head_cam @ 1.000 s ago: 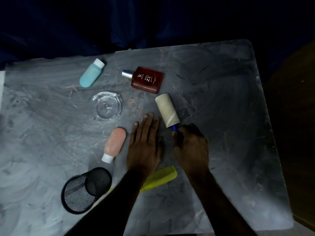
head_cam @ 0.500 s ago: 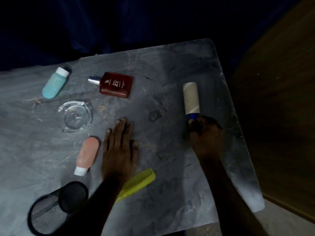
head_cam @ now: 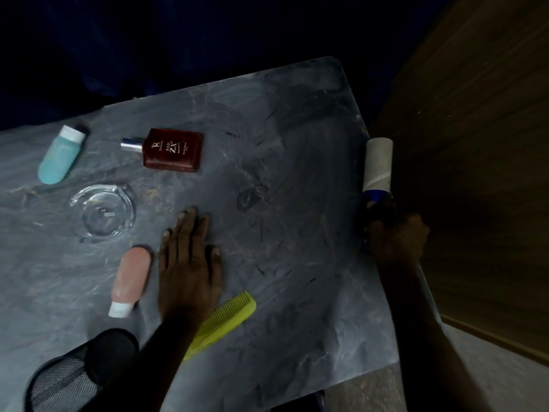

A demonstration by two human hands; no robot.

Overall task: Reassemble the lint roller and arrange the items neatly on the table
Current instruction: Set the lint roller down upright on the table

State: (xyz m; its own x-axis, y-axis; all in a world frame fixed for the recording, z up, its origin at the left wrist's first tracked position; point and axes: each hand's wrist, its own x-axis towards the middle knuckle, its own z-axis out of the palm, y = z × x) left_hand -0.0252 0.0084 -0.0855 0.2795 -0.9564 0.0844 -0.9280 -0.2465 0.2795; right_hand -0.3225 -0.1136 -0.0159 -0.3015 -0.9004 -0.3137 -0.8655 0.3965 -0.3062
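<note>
Filling most of the frame, one grey marbled table (head_cam: 297,173) carried everything. The left hand (head_cam: 190,263) lay palm-down at centre, fingers straight and close together, holding nothing. The right hand (head_cam: 396,242) reached to the right edge of the frame, fingers clamped on the blue handle of one lint roller (head_cam: 378,166), its roll pointing up at the table's right edge. One black mesh cup (head_cam: 64,379) sat lower left; one perfume bottle (head_cam: 173,150), one glass ashtray (head_cam: 102,214), one yellow comb (head_cam: 225,319), and two tubes, teal (head_cam: 61,156) and pink (head_cam: 132,276).
</note>
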